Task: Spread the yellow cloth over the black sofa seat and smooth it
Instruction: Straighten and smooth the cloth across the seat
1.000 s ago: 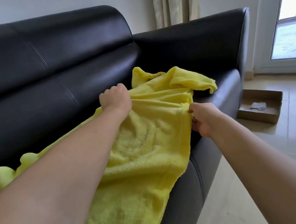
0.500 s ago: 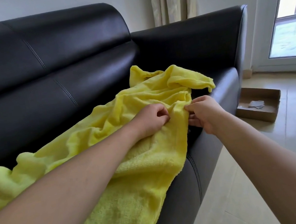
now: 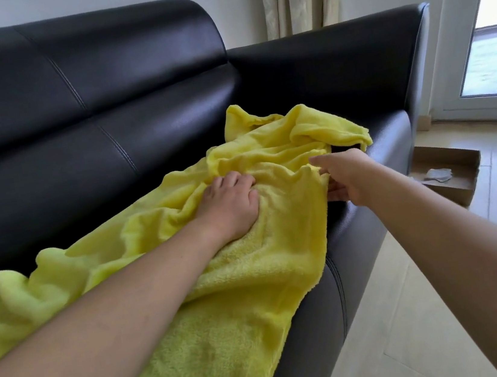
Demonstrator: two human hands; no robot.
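On the far left the yellow cloth (image 3: 247,283) lies along the black sofa seat (image 3: 392,134) in a lumpy ridge against the backrest (image 3: 87,99), and there it looks the same as one second ago. My left hand (image 3: 231,205) has moved: a second ago it was high up near the backrest, and now it sits lower, in the middle of the cloth, with the fingers curled closed into a bunch of the fabric. The folds gather around my knuckles, so I think I am pulling this part toward the front of the seat. To the right, my right hand (image 3: 345,175) has come a little forward along the front edge. The thumb lies on top and the fingers are under the hem, so it pinches the cloth edge, though the fingertips are partly hidden and I am not fully sure how firm the grip is. Beyond it the far end of the cloth is still crumpled in a heap, near the armrest (image 3: 350,58). So the task is only half done: the near part is fairly flat, the far part needs opening. On the floor at the right stands a cardboard box (image 3: 450,174), not involved.
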